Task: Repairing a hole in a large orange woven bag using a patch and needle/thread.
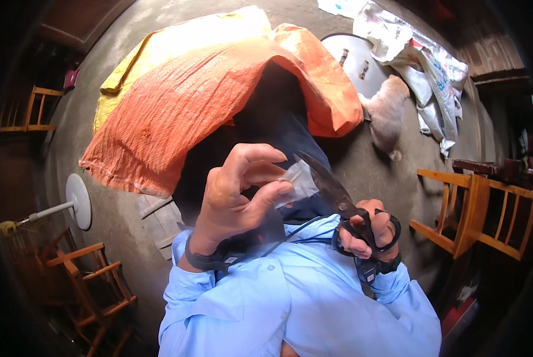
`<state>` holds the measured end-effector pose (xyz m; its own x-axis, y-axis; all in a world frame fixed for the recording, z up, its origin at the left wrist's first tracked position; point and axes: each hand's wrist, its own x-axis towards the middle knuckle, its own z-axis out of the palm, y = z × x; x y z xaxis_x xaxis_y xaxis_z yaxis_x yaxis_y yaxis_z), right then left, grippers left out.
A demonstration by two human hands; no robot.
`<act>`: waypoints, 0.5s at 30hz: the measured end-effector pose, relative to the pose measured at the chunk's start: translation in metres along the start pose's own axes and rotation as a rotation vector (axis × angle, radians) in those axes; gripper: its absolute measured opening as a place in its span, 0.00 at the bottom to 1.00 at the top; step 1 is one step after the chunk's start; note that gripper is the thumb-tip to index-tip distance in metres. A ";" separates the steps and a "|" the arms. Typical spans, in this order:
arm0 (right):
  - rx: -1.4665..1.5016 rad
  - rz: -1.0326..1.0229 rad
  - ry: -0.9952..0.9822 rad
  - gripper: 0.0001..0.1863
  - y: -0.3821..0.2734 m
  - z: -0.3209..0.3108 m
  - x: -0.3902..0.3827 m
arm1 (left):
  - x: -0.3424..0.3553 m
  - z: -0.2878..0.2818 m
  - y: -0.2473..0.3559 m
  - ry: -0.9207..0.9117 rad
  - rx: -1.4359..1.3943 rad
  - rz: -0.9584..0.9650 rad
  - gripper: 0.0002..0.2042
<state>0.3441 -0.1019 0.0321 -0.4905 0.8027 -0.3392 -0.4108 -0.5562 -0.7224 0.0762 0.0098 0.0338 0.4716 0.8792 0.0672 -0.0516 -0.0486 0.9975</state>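
- The left hand (228, 193) held a small piece of whitish plastic (302, 180) at its right edge, with the thumb and bent fingers curled around a gap; the tip of the forefinger stood apart from the thumb.
- The right hand (378, 221) had its fingers through the loops of the dark scissors (341, 205), gripping them.
- The blades pointed up and left, just beside the plastic; whether they touched it, I could not tell.
- Both hands were in front of the person's light blue shirt (248, 303).
- Beyond them spread an orange sack (177, 107), with a yellow sack (219, 28) along its far side.
- A small pale-furred animal (388, 116) was on the floor (353, 157), near crumpled white sacks (430, 77).
- Wooden chairs (472, 214) stood at the right.
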 end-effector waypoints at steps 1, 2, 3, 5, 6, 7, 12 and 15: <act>0.032 0.018 0.003 0.47 -0.003 -0.003 -0.005 | 0.004 0.003 0.001 0.004 0.060 -0.007 0.19; 0.016 0.023 0.052 0.46 0.000 0.002 -0.006 | 0.005 0.004 0.004 0.000 0.120 -0.013 0.19; 0.089 -0.044 -0.027 0.43 0.010 -0.004 0.000 | 0.007 0.008 0.007 0.026 0.166 -0.013 0.19; 0.262 0.018 -0.061 0.38 0.016 0.000 0.011 | -0.002 0.002 0.001 0.107 0.141 -0.061 0.19; 0.236 0.005 -0.031 0.39 0.008 0.010 0.016 | -0.007 -0.006 -0.006 0.130 0.157 -0.026 0.19; 0.150 0.041 -0.044 0.41 -0.001 0.012 0.019 | -0.007 -0.006 -0.010 0.171 0.166 0.031 0.19; 0.161 -0.080 0.069 0.43 0.003 0.007 0.002 | -0.002 0.014 0.000 -0.035 0.097 0.006 0.14; 0.492 -0.420 0.094 0.43 0.006 -0.028 -0.002 | -0.007 0.018 -0.003 -0.276 0.137 -0.060 0.12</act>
<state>0.3642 -0.1006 0.0118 -0.1514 0.9762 -0.1553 -0.8676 -0.2065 -0.4523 0.0891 -0.0043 0.0306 0.6926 0.7213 -0.0074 0.0942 -0.0803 0.9923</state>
